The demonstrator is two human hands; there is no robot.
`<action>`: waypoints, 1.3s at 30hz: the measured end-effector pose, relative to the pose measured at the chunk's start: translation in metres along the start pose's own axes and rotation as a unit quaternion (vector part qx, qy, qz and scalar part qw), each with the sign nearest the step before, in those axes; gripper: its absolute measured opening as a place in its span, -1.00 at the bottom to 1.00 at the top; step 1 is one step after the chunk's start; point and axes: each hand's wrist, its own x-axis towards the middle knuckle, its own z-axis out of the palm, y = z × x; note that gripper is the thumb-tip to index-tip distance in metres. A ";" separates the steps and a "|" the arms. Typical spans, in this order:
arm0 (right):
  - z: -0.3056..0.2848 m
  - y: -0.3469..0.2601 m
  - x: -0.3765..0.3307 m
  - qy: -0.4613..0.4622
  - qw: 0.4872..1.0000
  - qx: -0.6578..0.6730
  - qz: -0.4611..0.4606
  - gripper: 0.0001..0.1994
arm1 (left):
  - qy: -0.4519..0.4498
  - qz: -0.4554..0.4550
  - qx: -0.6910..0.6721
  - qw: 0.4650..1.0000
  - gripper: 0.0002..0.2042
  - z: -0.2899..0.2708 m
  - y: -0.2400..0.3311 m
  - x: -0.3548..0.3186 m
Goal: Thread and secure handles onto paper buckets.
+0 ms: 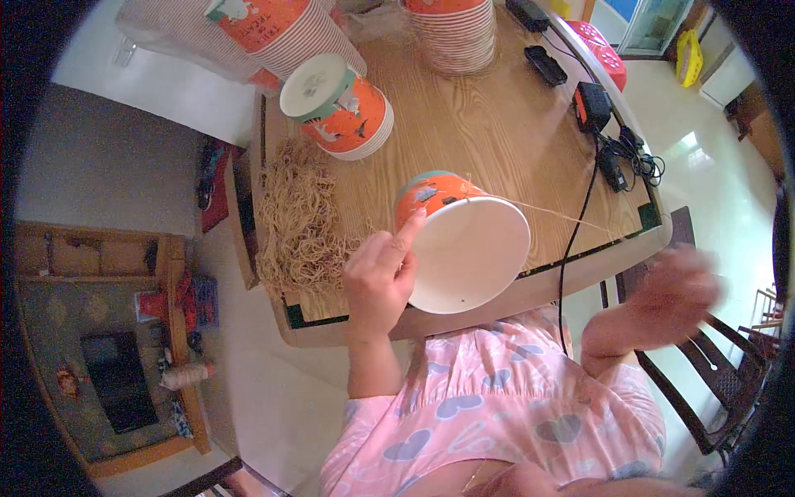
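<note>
A wooden table [497,124] fills the upper middle of the frame, and the person stands at its near edge, in a pink top with pale hearts. At the top of the frame stand tall stacks of paper cups [451,33], orange and white. A shorter stack [344,112] lies tilted in the upper left part of the table, and below it there is a big loose heap of thin tan strings [298,219] at the left edge. On the right side of the table are black chargers with cables [609,153].

In the centre, the left hand [379,277] holds one orange paper bucket [460,240] from its left side, with the white bottom turned toward the camera. The fingers are curled around its wall and the forefinger lies stretched along the rim. A thin string [546,211] runs from the top of the bucket to the right, quite straight. The right hand [672,298], at the right middle of the frame, is well apart from the bucket.

I think the string is being pulled through the bucket wall. To do it well, the left hand should keep the bucket steady and the pull should go straight, not too hard, so the paper hole does not tear.

The right hand is blurred, so I cannot tell if its fingers pinch the string. The far end of the string fades out, and any hole it passes through cannot be made out.
</note>
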 end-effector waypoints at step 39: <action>0.014 0.105 -0.076 -0.704 0.611 -0.329 0.151 -0.76 | -0.012 -0.006 -0.003 1.000 -0.34 -0.002 -0.003 -0.006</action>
